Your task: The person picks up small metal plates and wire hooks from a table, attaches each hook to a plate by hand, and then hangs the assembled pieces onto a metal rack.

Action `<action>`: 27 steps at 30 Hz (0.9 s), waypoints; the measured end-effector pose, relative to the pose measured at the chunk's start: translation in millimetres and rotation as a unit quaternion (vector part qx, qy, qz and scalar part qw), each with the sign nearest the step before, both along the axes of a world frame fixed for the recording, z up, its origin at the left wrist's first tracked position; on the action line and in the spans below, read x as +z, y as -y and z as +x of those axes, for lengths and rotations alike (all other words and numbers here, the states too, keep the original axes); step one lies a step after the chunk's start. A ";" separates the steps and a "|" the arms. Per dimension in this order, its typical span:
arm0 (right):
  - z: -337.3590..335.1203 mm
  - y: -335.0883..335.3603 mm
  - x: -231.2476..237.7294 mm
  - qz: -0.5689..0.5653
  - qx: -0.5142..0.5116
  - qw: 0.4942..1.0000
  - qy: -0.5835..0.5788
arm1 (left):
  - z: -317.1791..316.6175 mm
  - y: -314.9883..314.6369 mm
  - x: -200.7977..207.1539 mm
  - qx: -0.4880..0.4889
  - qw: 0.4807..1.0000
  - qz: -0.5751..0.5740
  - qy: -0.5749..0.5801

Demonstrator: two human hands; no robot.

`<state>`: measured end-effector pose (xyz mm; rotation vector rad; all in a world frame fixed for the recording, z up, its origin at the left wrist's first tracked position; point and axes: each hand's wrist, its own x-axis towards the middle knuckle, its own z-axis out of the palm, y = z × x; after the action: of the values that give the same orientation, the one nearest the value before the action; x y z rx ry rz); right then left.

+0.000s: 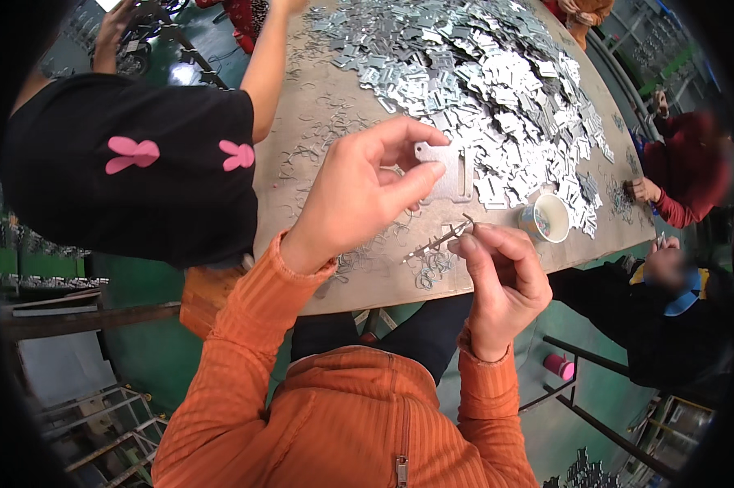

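My left hand point(367, 183) pinches a flat silver metal plate point(447, 172) between thumb and fingers. The plate has a long slot near its right edge and a small hole at its upper left corner. Lower and to the right, my right hand point(505, 281) is closed, thumb against fingertips, at the upper end of a thin dark metal strip point(440, 242) with small prongs along it. The strip points down and left, apart from the plate. Beneath it, several bent wire hooks point(432, 272) lie loose near the table's front edge.
A large heap of similar metal plates point(497, 98) covers the far side of the brown table point(310, 163). A paper cup point(550, 218) stands right of my right hand. More wire hooks are scattered at left. People sit along both sides; one in black point(131, 179) is close at left.
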<state>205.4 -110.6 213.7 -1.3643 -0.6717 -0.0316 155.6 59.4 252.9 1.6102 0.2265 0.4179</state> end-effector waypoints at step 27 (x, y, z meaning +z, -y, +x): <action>44.0 -168.6 -148.3 -0.372 0.199 0.898 0.122 | -131.3 -57.2 61.1 0.040 0.927 0.353 0.116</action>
<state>249.3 57.9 65.4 -1.9400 -1.2493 0.4304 24.2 116.6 314.1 2.2367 -0.0555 0.8124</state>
